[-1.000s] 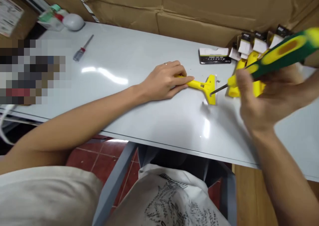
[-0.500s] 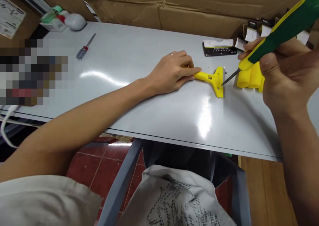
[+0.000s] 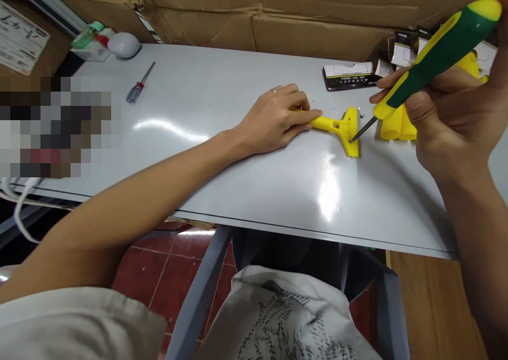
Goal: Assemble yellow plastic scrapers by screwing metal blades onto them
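Head view: yellow plastic T-shaped scraper (image 3: 351,124) held flat under the tip of a green-and-yellow screwdriver (image 3: 440,58)

It lies on the glossy white table (image 3: 246,190), right of centre, head pointing right. The left hand (image 3: 273,119) has its fingers curled round the handle, probably to stop it turning. The right hand (image 3: 448,132) pinches the screwdriver's lower end between thumb and fingers, apparently to guide the tilted tip, which meets the near half of the head. The scraper looks smooth, slotted at the neck. Rounded yellow pieces (image 3: 391,127) sit farther right; a black-and-white card (image 3: 349,79) lies beyond.
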A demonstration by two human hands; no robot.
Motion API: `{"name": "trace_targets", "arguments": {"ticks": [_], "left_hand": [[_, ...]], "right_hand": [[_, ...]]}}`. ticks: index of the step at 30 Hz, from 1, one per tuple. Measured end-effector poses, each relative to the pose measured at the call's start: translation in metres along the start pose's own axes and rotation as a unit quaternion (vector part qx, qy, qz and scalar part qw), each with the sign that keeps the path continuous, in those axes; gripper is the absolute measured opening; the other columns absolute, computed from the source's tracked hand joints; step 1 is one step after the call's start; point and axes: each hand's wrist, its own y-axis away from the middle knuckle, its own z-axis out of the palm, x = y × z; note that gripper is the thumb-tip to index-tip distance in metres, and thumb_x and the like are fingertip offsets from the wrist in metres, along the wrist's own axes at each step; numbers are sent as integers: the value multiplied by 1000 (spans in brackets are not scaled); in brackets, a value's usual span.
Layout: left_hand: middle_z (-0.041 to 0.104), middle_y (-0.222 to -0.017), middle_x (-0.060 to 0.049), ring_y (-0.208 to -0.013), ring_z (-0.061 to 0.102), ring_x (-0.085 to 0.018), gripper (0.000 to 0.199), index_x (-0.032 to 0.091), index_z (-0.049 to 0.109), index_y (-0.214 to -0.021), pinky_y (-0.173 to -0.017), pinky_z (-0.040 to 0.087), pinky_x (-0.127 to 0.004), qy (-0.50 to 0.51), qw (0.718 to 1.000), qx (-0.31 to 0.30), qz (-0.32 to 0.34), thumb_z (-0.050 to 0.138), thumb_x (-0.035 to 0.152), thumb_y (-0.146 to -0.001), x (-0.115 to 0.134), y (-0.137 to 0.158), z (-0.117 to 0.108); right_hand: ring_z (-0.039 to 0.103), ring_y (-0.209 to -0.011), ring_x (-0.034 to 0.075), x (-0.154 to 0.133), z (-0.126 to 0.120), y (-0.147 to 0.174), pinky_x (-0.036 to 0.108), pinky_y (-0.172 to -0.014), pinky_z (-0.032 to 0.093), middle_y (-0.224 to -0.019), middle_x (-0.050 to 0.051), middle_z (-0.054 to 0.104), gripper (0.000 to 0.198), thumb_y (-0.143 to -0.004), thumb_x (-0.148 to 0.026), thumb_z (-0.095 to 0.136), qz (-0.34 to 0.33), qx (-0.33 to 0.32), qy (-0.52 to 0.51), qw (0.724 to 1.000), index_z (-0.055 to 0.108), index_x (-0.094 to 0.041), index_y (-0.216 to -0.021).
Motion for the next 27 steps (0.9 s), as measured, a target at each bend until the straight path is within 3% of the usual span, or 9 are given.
{"name": "trace_targets", "arguments": {"ticks": [2, 4, 9, 12, 15, 18, 20, 24, 27], "left_hand": [[80, -124, -13, -119, 73, -36, 42, 36, 79, -145, -94, 57, -55, -2, 1000, 3, 3, 47, 52, -123, 0, 0, 0], [80, -123, -13, -118, 73, -36, 44, 35, 79, -145, -94, 57, -55, -2, 1000, 9, 8, 46, 53, -123, 0, 0, 0], [79, -120, -14, -117, 72, -37, 44, 34, 82, -143, -91, 58, -56, 8, 1000, 20, 7, 48, 53, -122, -2, 0, 1], [78, -120, -14, -116, 72, -37, 42, 35, 82, -143, -94, 58, -57, 26, 999, 22, -3, 52, 52, -120, -3, 1, 3], [78, -120, -13, -116, 72, -38, 41, 36, 83, -142, -97, 58, -57, 45, 999, 27, -8, 55, 55, -120, -5, 3, 3], [78, -120, -13, -117, 72, -38, 42, 36, 83, -142, -96, 59, -57, 37, 999, 21, -13, 54, 56, -119, -5, 4, 2], [78, -121, -14, -117, 72, -38, 42, 35, 83, -143, -96, 59, -57, 26, 999, 15, -12, 54, 55, -119, -5, 4, 1], [78, -121, -14, -118, 72, -38, 44, 33, 83, -142, -96, 60, -57, 19, 1000, 14, -13, 52, 54, -120, -3, 4, 1], [78, -120, -14, -118, 73, -38, 45, 34, 83, -142, -95, 60, -58, 17, 999, 22, -22, 50, 56, -120, -1, 5, 2]], "right_hand": [[80, -94, 23, 3, 5, -4, 47, -76, 73, -183, -6, 43, 85, -95, -96, 58, -106, -18, -35, 994, 51, -59, -171], [80, -95, 23, 3, 10, -6, 45, -77, 74, -181, -4, 47, 79, -99, -90, 59, -131, -12, -43, 990, 53, -58, -171], [81, -108, 24, -6, 16, -8, 50, -99, 74, -180, -7, 41, 89, -89, -90, 79, -69, -72, -67, 993, 47, -64, -168], [83, -115, 24, -7, 15, -10, 55, -110, 71, -169, -8, 55, 78, -94, -83, 82, -45, -77, -108, 990, 53, -63, -164], [84, -122, 28, -15, 11, -9, 56, -110, 72, -155, -7, 69, 82, -90, -81, 88, -38, -83, -128, 988, 58, -58, -163], [84, -127, 28, -40, 6, -6, 56, -116, 69, -154, -5, 70, 72, -103, -64, 85, 95, -84, -82, 989, 56, -48, -167], [83, -131, 29, -59, 4, -6, 59, -119, 67, -141, -4, 76, 72, -105, -51, 87, 151, -77, -72, 983, 54, -43, -168], [83, -126, 26, -78, 6, -7, 59, -120, 66, -128, -5, 79, 67, -106, -43, 87, 126, -78, -61, 987, 56, -45, -166], [83, -122, 26, -72, 8, -4, 53, -111, 70, -127, -1, 78, 65, -111, -48, 78, 101, -72, 11, 992, 52, -44, -171]]}}
